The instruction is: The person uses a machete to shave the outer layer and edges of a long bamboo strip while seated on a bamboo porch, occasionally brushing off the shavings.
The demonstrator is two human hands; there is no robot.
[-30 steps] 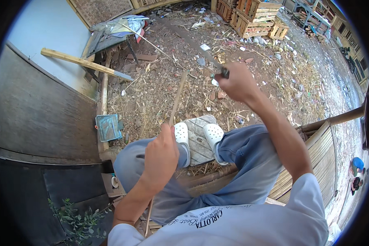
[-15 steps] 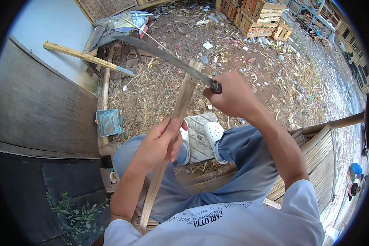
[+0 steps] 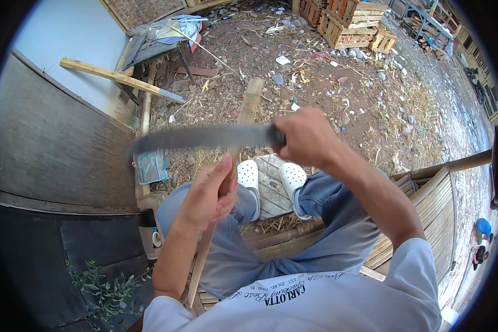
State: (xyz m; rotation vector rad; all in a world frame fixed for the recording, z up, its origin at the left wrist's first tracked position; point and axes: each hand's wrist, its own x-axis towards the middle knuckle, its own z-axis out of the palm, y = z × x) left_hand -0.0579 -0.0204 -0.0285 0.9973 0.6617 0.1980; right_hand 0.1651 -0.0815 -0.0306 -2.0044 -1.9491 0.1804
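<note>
My right hand (image 3: 310, 138) is wrapped round the dark handle of a machete (image 3: 199, 138). Its long blade, smeared by motion, reaches to the left and crosses over a wooden strip (image 3: 251, 102); whether it touches the wood I cannot tell. Below the blade, my left hand (image 3: 207, 196) grips the strip around its middle, thumb pointing up along it. The strip slants from the ground area ahead of me down to my left side, passing over my left thigh, its lower end beside my shirt.
White clogs (image 3: 248, 178) on my feet rest on a grey slab (image 3: 274, 202). A yellowish beam (image 3: 116, 77) leans at the left near a blue basket (image 3: 151, 167). Wooden crates (image 3: 346, 33) stand far right; a bamboo seat (image 3: 420, 221) lies beside me. Litter and straw cover the ground.
The machete has come down the strip toward my left hand, its blade turning from slanting up and away to nearly level. My left hand still holds the strip.
</note>
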